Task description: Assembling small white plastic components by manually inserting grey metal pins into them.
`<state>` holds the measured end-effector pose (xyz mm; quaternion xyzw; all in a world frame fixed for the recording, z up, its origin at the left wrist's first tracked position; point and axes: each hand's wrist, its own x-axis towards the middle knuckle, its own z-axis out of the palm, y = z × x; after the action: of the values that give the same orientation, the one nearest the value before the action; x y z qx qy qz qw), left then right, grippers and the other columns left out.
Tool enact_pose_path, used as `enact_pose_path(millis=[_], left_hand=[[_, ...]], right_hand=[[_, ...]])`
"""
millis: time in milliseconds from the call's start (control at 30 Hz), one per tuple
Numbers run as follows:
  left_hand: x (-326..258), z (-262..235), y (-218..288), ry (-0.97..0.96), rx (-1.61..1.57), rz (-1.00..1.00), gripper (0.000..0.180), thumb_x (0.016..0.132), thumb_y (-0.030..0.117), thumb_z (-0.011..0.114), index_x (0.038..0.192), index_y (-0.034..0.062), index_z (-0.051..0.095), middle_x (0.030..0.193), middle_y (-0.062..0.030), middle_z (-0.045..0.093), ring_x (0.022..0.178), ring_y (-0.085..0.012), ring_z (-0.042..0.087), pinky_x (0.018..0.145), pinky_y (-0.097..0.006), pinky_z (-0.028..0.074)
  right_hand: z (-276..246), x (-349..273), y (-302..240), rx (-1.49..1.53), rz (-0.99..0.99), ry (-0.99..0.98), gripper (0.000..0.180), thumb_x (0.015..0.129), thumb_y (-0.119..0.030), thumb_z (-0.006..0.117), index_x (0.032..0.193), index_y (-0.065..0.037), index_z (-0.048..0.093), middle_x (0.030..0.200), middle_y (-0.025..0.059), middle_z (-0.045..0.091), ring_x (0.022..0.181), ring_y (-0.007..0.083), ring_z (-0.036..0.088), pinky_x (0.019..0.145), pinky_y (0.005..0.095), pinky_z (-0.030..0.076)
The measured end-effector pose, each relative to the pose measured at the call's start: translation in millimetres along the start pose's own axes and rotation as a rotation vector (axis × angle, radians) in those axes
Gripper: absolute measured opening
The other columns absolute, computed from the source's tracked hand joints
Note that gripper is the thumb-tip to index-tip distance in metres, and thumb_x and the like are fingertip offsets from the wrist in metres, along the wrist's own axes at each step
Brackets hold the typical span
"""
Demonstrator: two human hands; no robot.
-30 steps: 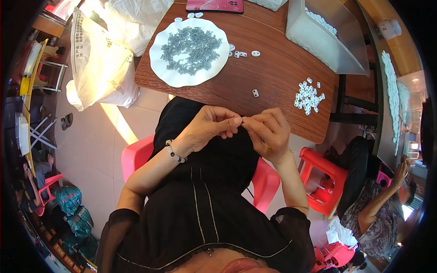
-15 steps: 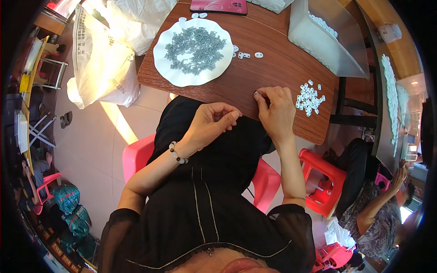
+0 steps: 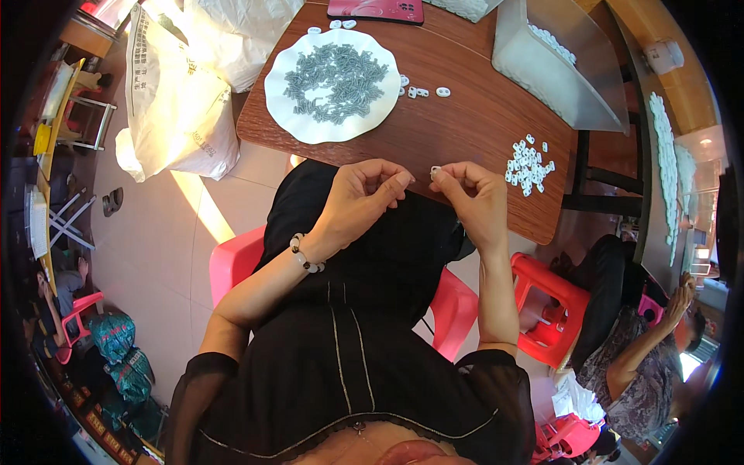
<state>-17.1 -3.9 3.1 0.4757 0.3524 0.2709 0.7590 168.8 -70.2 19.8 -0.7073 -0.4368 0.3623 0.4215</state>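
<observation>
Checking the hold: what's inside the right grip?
In the right grip, a small white piece shows at the fingertips; its pinched part and anything deeper are covered.

A plate [image 3: 333,135] of rods [image 3: 366,77] sits left on the worktop [image 3: 474,101] — phone [image 3: 377,9] behind it, loose pieces [image 3: 528,167] to the right, bin [image 3: 535,89] beyond.

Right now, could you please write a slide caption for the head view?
Right hand pinching a small white piece near the left hand, with a plate of grey pieces on the table.
</observation>
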Motion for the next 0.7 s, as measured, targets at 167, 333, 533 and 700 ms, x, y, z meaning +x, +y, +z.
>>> enact_pose_path(millis=[167,333,533,700], left_hand=[[-0.7,5.7,1.8,0.012,-0.027,0.012,0.022,0.092,0.021,0.065,0.098,-0.0006,0.067,0.076,0.0004,0.064,0.067,-0.0026,0.053,0.06,-0.017,0.043],[-1.3,9.2,3.4,-0.01,-0.041,0.031,0.022,0.092,0.021,0.065,0.098,-0.0009,0.067,0.08,-0.0008,0.066,0.067,-0.0025,0.053,0.06,-0.017,0.043],[-2.4,10.6,4.0,-0.029,-0.061,0.033,0.022,0.092,0.02,0.066,0.098,-0.0011,0.067,0.084,-0.0022,0.068,0.069,-0.0026,0.055,0.062,-0.018,0.044],[-2.4,11.3,1.6,-0.03,-0.049,0.034,0.022,0.092,0.02,0.066,0.099,-0.0011,0.067,0.085,-0.0021,0.068,0.071,-0.0029,0.056,0.063,-0.018,0.044]], right_hand=[[5.0,-17.4,-14.7,0.33,0.0,-0.061,0.012,0.089,-0.007,0.065,0.089,0.004,0.069,0.079,0.0063,0.069,0.073,0.0081,0.064,0.068,0.0196,0.049],[7.4,-22.2,-16.3,0.266,-0.04,-0.021,0.012,0.089,-0.007,0.065,0.09,0.004,0.069,0.079,0.0062,0.069,0.074,0.008,0.063,0.068,0.0192,0.048],[8.9,-22.7,-12.6,0.238,-0.091,0.015,0.012,0.089,-0.007,0.065,0.088,0.004,0.069,0.077,0.0054,0.068,0.071,0.0068,0.062,0.065,0.0183,0.047],[11.6,-22.2,-9.4,0.202,-0.13,0.037,0.011,0.089,-0.007,0.066,0.087,0.003,0.068,0.076,0.0046,0.068,0.069,0.0053,0.061,0.061,0.0172,0.046]])
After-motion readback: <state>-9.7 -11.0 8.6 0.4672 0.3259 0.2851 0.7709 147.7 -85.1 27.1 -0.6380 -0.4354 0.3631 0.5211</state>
